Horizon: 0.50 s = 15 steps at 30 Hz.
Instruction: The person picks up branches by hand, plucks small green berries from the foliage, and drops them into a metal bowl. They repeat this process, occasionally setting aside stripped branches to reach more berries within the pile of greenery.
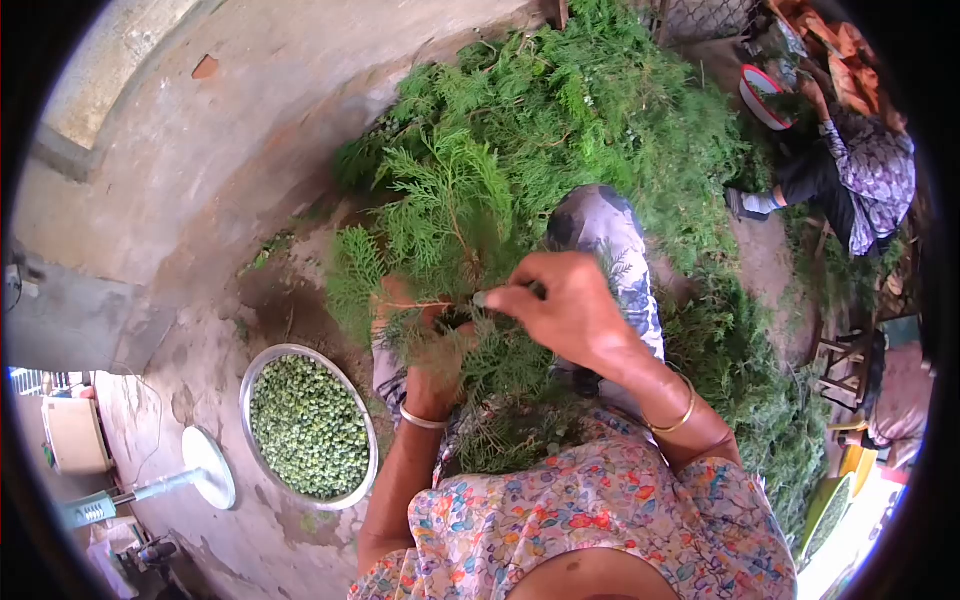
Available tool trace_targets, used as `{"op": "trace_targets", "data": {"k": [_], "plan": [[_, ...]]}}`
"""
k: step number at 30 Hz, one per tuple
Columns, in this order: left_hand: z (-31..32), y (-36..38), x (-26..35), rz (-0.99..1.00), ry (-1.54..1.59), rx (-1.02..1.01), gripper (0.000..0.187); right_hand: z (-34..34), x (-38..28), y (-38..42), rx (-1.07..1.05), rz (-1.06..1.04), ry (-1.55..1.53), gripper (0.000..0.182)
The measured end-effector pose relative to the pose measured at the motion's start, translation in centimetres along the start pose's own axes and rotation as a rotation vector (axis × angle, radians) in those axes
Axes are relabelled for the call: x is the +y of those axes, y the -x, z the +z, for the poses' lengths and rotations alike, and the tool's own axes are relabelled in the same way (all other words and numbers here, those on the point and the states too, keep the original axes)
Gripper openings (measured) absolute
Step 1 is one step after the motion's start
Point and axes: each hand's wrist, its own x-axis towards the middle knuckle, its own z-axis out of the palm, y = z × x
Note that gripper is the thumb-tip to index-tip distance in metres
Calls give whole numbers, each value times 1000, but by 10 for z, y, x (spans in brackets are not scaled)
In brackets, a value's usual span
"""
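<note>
In my lap, my left hand (430,335) is closed round the stem of a leafy green branch (440,215), partly hidden by its foliage. My right hand (555,300) is beside it, thumb and fingers pinched together at the branch; what lies between the fingertips is too small to make out. More green sprigs (510,430) lie across my lap below both hands. To the left on the floor, a round metal basin (372,470) holds small pale-green round pieces.
A big heap of green branches (590,110) lies ahead and continues down the right side. At the upper right sits another person (875,170) by a red-rimmed bowl (765,97). A fan (208,467) stands at left, near a wall (200,120).
</note>
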Motion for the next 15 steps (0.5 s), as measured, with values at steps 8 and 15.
{"op": "trace_targets", "data": {"k": [8, 15], "plan": [[-32, -5, -28, 469, -611, -306, 24, 30, 29, -2, -155, -14, 31, 30], [-22, -19, -27, 14, 312, -180, 35, -4, 39, -13, -322, 326, -591, 22]]}}
